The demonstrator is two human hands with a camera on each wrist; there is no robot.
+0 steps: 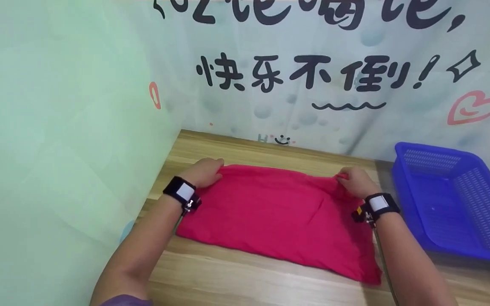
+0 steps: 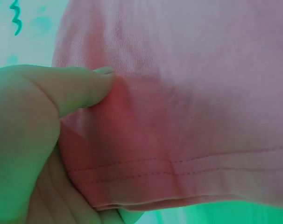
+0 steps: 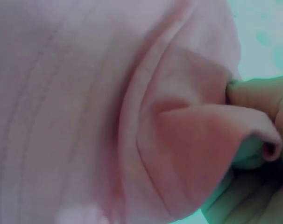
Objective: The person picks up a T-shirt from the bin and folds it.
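Observation:
A red cloth garment (image 1: 270, 208), with the look of a T-shirt, lies folded into a wide panel across the wooden table. My left hand (image 1: 204, 172) pinches its far left corner. In the left wrist view the thumb (image 2: 85, 86) presses on top of the fabric, the other fingers lie underneath, and a double-stitched hem (image 2: 179, 168) shows. The far right corner is pinched by my right hand (image 1: 357, 182). Up close in the right wrist view, the fabric bunches into folds (image 3: 193, 144) beside the right hand (image 3: 263, 100), whose fingertips are partly hidden by cloth.
Right of the right hand stands a blue plastic basket (image 1: 445, 212) with perforated sides. The wooden table (image 1: 211, 272) meets a printed backdrop (image 1: 245, 106) at the back and a pale green wall panel (image 1: 58, 148) on the left. Each wrist wears a strapped camera.

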